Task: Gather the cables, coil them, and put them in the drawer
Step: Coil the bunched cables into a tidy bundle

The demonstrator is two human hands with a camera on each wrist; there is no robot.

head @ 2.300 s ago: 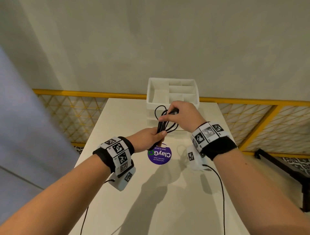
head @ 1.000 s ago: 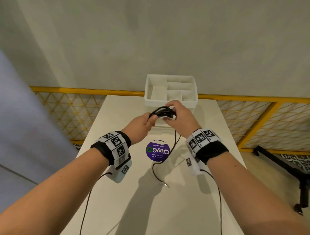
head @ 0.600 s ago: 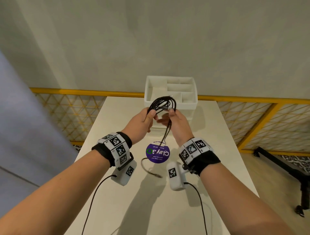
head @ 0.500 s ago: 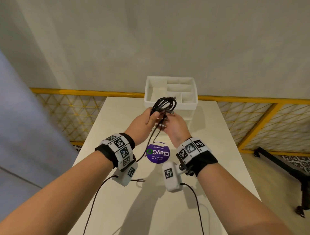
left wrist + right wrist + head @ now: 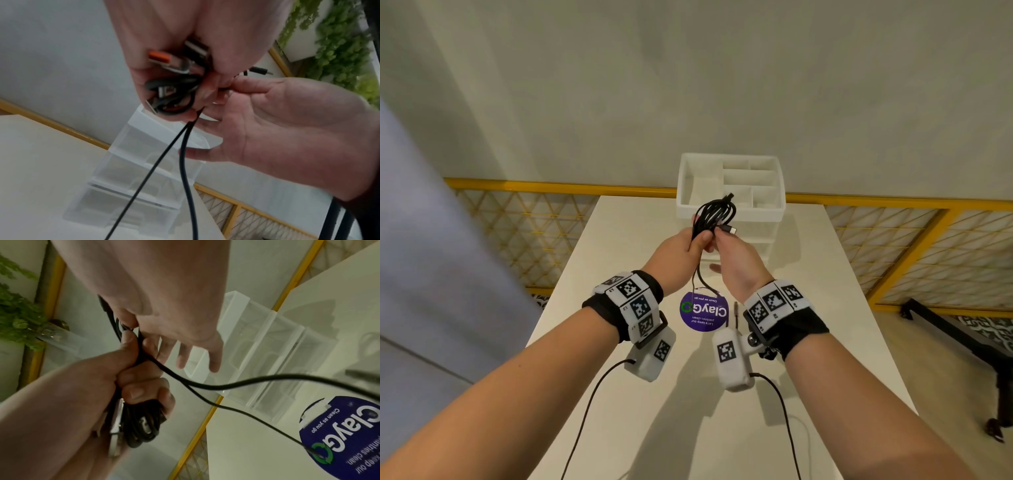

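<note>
Black cables [image 5: 714, 214] sit bunched in the left hand [image 5: 681, 250], its grip closed around them above the table [image 5: 825, 308]; the right hand [image 5: 736, 260] pinches one strand. Wind the dangling tails in evenly before approaching the drawer [image 5: 729, 192].

Plain indoor work corner, possibly a lab or demonstration space; exact kind not determinable. Bare grey-white wall [image 5: 688, 85]; white table [image 5: 808, 274] set against yellow-framed lattice railing [image 5: 524, 219]; white plastic drawer unit [image 5: 729, 214] at the table's far edge; round purple sticker [image 5: 703, 313] near mid-table; green foliage [image 5: 339, 45] beyond the railing.
</note>
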